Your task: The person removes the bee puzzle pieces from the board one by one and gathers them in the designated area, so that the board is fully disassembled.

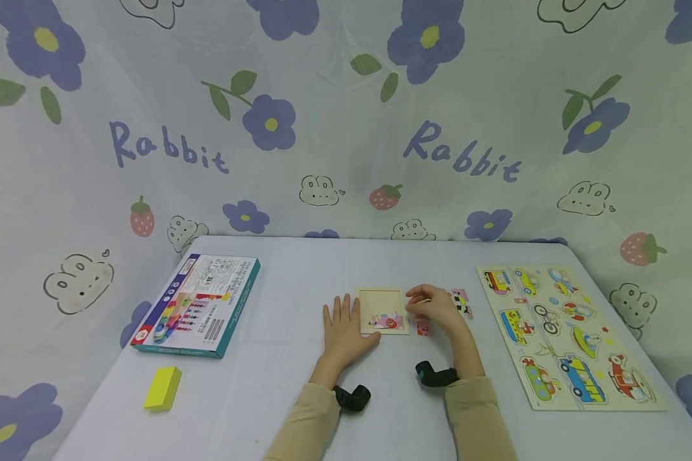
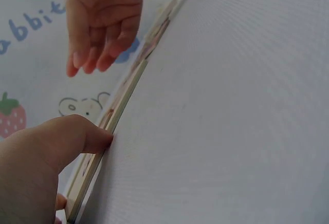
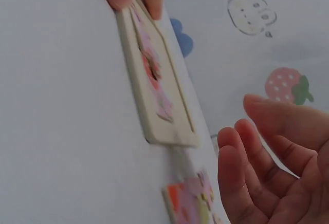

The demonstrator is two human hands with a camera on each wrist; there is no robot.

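Note:
A small wooden puzzle tray (image 1: 380,302) lies on the table, with pink picture pieces (image 1: 387,321) along its near side. My left hand (image 1: 345,334) rests at the tray's left, fingers straight and spread, its thumb touching the near edge. In the left wrist view that thumb (image 2: 85,135) presses on the tray's rim. Above the table at the tray's right hovers my right hand (image 1: 438,310), its fingers loosely bent. The right wrist view shows nothing between those fingers (image 3: 234,167). Loose pieces lie near it: a pink-red one (image 1: 423,327) and a black-and-white patterned one (image 1: 461,303).
On the right lies a large wooden vehicle puzzle board (image 1: 565,342). A flat teal-edged box (image 1: 207,307) sits at the left, with a yellow block (image 1: 162,388) nearer the front. A printed curtain (image 1: 346,128) hangs behind the white table (image 1: 288,384).

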